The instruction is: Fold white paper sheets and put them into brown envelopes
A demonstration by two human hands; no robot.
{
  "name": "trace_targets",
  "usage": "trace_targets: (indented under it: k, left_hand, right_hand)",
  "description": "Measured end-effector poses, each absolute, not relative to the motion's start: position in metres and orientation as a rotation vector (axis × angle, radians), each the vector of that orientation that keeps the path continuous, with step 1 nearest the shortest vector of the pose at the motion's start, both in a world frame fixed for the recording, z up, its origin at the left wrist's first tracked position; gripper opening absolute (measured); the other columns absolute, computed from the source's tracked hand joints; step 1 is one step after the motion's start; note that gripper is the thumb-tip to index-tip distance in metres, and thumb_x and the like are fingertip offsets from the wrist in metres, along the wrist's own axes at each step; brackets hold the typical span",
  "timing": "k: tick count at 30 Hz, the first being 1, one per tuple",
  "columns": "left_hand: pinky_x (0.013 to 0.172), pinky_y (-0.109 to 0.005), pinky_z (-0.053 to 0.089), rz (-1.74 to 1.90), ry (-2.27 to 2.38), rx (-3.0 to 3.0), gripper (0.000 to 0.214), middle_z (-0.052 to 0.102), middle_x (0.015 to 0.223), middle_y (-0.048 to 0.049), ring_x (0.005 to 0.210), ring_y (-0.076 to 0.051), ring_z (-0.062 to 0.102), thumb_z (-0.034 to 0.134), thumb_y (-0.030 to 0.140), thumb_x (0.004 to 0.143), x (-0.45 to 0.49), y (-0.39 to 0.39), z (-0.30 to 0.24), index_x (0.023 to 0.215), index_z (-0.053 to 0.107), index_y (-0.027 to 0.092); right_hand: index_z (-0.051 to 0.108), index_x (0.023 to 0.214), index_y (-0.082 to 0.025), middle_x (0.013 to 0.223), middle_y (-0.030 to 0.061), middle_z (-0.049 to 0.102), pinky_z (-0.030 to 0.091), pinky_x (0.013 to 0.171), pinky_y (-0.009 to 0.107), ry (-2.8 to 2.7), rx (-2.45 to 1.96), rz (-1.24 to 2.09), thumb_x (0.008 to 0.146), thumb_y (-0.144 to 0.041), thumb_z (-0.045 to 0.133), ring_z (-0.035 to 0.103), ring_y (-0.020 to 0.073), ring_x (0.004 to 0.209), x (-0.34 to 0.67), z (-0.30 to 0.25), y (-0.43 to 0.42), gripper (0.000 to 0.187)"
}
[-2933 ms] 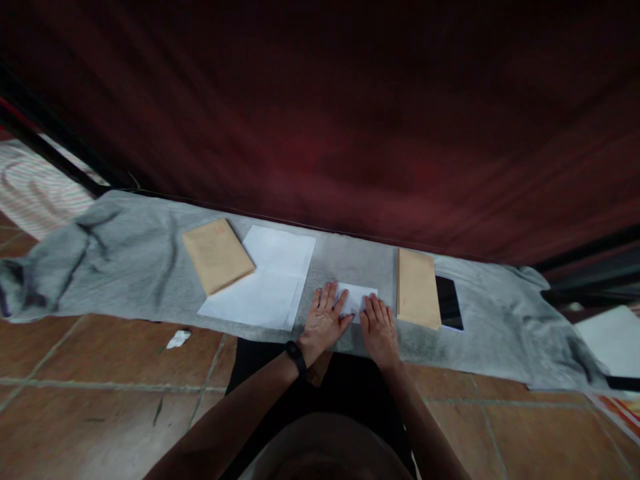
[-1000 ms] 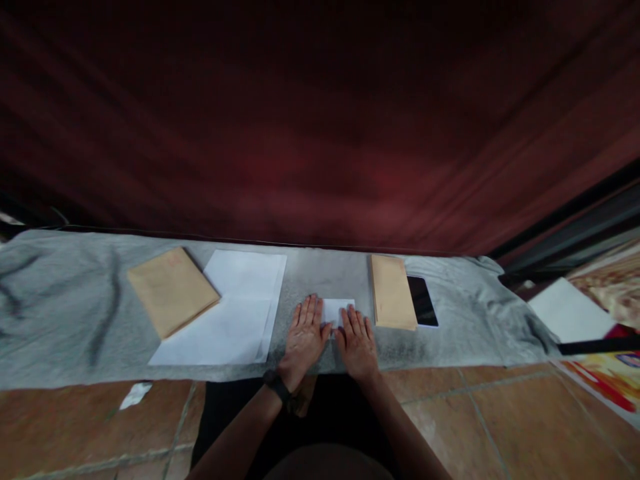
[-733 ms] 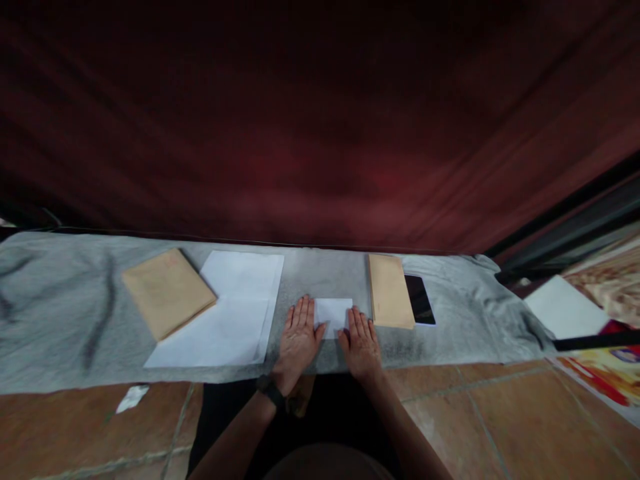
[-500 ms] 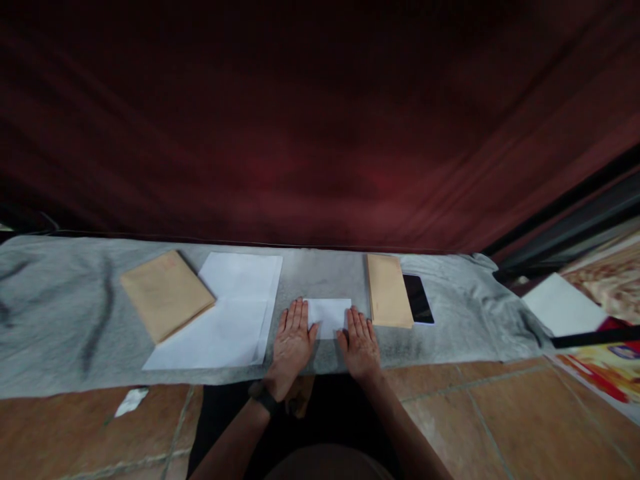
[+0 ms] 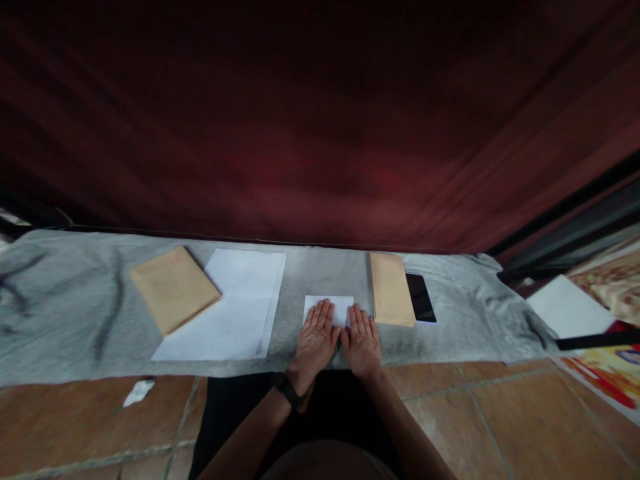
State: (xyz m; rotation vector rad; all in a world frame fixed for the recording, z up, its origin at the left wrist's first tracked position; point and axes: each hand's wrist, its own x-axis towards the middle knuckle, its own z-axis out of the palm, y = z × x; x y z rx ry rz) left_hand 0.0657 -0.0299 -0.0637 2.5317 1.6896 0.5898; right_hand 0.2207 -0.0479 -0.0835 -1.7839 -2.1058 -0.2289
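Observation:
A small white folded paper [image 5: 341, 307] lies on the grey cloth in front of me. Flat across its left and middle part rests my left hand [image 5: 316, 339], fingers stretched out, covering much of it. My right hand [image 5: 362, 341] also lies flat, its fingers at the paper's right edge. The two thumbs almost meet near the lower side of the paper. A dark watch [image 5: 287, 390] is on my left wrist. To the right of my right hand is a stack of narrow brown envelopes [image 5: 393, 290].
A dark-screened tablet or phone [image 5: 421, 298] sits partly under the envelopes. Larger white sheets [image 5: 240, 307] lie at the left, with brown envelopes [image 5: 175, 287] overlapping them. The grey cloth [image 5: 465, 313] covers a long narrow surface against a dark red backdrop [image 5: 320, 167]. A scrap [image 5: 139, 393] lies on the tiled floor.
My left hand has slid rightward from the paper's left edge onto its middle. My right hand has stayed nearly in place at the right edge. The camera view has shifted slightly.

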Motion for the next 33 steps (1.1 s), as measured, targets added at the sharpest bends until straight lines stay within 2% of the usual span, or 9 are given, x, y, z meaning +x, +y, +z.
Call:
trace_targets:
  k: [11,18,22,33]
  left_hand:
    - [0.121,-0.048,0.028,0.496,1.878,2.496,0.059,0.038,0.157,-0.0176,0.149,-0.028,0.029,0.037,0.036,0.100,0.042,-0.034,-0.063,0.149,0.039,0.004]
    - [0.121,-0.050,0.028,0.483,1.876,2.505,0.059,0.037,0.157,-0.0172,0.150,-0.028,0.028,0.036,0.036,0.100,0.043,-0.034,-0.063,0.150,0.038,0.005]
    - [0.122,-0.050,0.027,0.470,1.880,2.507,0.059,0.037,0.157,-0.0169,0.150,-0.027,0.026,0.037,0.037,0.100,0.042,-0.034,-0.063,0.150,0.038,0.006]
    - [0.122,-0.048,0.026,0.500,1.899,2.467,0.059,0.035,0.158,-0.0180,0.150,-0.027,0.027,0.039,0.033,0.099,0.044,-0.035,-0.063,0.151,0.037,0.005]
  right_hand:
    - [0.031,0.155,-0.010,0.154,0.0154,0.044,0.027,0.118,0.047,-2.107,-1.786,-0.209,0.104,-0.037,0.037,0.036,0.0273,0.144,0.221,-0.081,-0.047,0.058]
    - [0.040,0.152,-0.015,0.156,0.0109,0.042,0.027,0.118,0.047,-2.203,-1.716,-0.060,0.104,-0.033,0.036,0.037,0.0258,0.144,0.205,-0.067,-0.032,0.051]
    - [0.042,0.151,-0.017,0.156,0.0122,0.042,0.027,0.116,0.049,-2.236,-1.744,-0.031,0.104,-0.033,0.038,0.037,0.0268,0.144,0.200,-0.067,-0.024,0.050]
    - [0.032,0.154,-0.007,0.155,0.0186,0.041,0.028,0.117,0.045,-2.133,-1.788,-0.208,0.104,-0.038,0.037,0.037,0.0263,0.144,0.210,-0.078,-0.026,0.059]
